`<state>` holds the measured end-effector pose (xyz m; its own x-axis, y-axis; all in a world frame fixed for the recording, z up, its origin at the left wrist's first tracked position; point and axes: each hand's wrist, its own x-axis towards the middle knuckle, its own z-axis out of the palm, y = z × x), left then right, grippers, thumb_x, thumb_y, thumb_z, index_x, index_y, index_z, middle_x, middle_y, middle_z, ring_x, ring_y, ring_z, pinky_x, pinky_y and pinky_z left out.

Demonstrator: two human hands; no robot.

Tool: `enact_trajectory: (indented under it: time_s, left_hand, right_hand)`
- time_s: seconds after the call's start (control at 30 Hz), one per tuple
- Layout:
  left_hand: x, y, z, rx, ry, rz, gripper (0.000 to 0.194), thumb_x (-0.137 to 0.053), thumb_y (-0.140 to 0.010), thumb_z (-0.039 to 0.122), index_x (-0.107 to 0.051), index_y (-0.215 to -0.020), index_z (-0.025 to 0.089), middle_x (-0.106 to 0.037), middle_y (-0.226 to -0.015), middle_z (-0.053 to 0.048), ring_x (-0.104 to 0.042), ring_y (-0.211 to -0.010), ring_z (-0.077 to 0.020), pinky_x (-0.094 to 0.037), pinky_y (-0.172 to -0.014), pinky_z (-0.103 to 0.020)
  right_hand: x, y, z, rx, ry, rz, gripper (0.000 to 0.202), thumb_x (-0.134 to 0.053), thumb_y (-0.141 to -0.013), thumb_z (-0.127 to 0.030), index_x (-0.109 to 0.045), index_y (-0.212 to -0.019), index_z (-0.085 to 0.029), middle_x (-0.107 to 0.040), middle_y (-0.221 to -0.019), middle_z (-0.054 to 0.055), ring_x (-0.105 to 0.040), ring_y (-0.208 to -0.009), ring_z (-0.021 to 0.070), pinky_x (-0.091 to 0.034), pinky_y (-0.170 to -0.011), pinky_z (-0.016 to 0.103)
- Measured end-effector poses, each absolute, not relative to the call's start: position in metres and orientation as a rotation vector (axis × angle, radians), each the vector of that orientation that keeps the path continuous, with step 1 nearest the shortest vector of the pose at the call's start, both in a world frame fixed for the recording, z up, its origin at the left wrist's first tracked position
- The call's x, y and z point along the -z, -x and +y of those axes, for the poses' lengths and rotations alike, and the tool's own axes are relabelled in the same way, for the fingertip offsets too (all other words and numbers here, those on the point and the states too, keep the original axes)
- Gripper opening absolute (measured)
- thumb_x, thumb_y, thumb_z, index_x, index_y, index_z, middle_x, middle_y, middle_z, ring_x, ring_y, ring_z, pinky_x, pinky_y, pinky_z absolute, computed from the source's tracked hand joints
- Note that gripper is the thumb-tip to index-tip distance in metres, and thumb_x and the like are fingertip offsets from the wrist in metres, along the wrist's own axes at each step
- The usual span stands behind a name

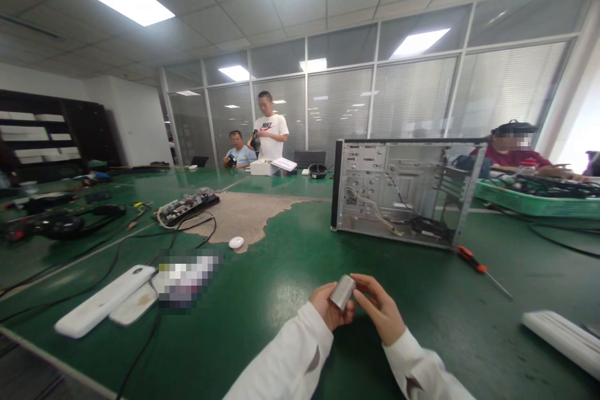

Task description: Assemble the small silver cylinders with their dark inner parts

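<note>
Over the green table, my left hand (328,309) has its fingers wrapped round a small silver-grey metal block (343,292). The kind of part cannot be made out. At the block's right end, my right hand (382,311) pinches its edge between thumb and fingers. Beyond both hands, an opened computer case (363,169) stands on its edge with loose wires inside. To its right lies a screwdriver (471,259) with a red and black handle, its shaft pointing towards me.
White plastic casings (105,300) lie at the left, crossed by black cables. Behind them sit an exposed electronic assembly (187,205) and a small white oval piece (236,242). A green basket (529,203) holds cables at the right. Several people are around the table.
</note>
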<state>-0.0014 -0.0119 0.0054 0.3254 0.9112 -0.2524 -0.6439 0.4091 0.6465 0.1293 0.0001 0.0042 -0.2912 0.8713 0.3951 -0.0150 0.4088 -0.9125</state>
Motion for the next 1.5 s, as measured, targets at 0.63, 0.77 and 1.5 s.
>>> enact_trajectory:
  time_s: [0.63,0.77,1.5]
  left_hand:
    - [-0.008,-0.006,-0.015,-1.188,-0.490,0.711,0.039,-0.049,-0.072,0.047,-0.051,-0.082,0.009,-0.055,-0.054,-0.003,-0.052,-0.047,-0.0105,-0.038,-0.053,-0.024]
    - [0.000,-0.009,-0.011,-1.252,-0.651,0.737,0.041,-0.053,-0.067,0.049,-0.052,-0.075,0.009,-0.054,-0.049,-0.003,-0.050,-0.042,-0.0112,-0.034,-0.045,-0.023]
    - [-0.009,0.002,-0.026,-1.432,-1.624,1.307,0.031,-0.068,-0.053,0.026,-0.061,-0.082,0.020,-0.059,-0.074,-0.001,-0.048,-0.071,-0.0170,-0.033,-0.063,-0.025]
  right_hand:
    - [-0.002,-0.130,0.005,-1.123,0.756,-1.599,0.036,-0.053,-0.067,-0.042,-0.054,-0.095,-0.019,-0.059,-0.092,0.007,-0.054,-0.088,0.0204,-0.045,-0.071,0.031]
    - [-0.002,-0.132,0.008,-1.153,0.773,-1.615,0.037,-0.053,-0.067,-0.043,-0.054,-0.094,-0.019,-0.060,-0.092,0.007,-0.055,-0.087,0.0206,-0.045,-0.070,0.030]
    - [-0.002,-0.126,0.000,-0.819,0.835,-1.531,0.032,-0.049,-0.067,-0.048,-0.056,-0.076,-0.019,-0.060,-0.082,0.007,-0.056,-0.078,0.0190,-0.046,-0.063,0.028]
